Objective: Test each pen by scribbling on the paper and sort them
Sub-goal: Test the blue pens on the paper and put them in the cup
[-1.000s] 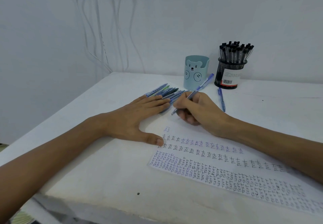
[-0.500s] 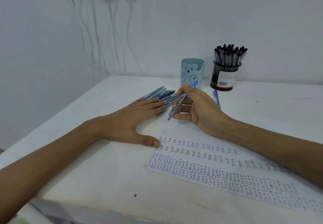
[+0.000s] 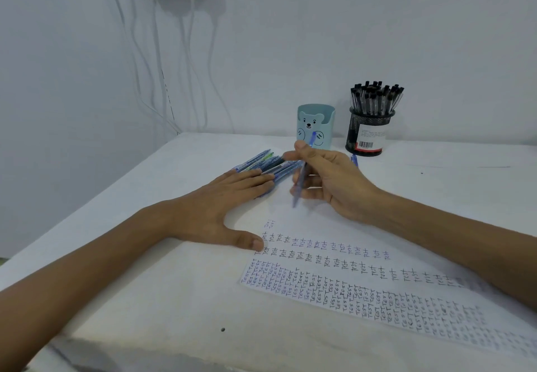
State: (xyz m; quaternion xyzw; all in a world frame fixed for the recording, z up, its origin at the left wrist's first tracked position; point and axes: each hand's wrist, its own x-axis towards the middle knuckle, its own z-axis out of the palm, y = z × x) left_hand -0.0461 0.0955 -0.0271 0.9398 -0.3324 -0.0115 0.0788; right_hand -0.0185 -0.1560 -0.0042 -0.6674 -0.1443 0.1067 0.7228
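White table (image 3: pixel 145 299) carries the paper (image 3: pixel 334 281); the right hand (image 3: pixel 334 185) has lifted the blue pen (image 3: pixel 302 175) off it, pinched by thumb and fingers: sorting probably follows. Left hand (image 3: pixel 215 206) lies flat, fingers together.

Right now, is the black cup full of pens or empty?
Full. The black mesh cup is packed with black-topped pens standing upright and sticking out above its rim.

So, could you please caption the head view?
Right hand holds a blue pen above the written paper; left hand lies flat, fingers touching the loose pens.
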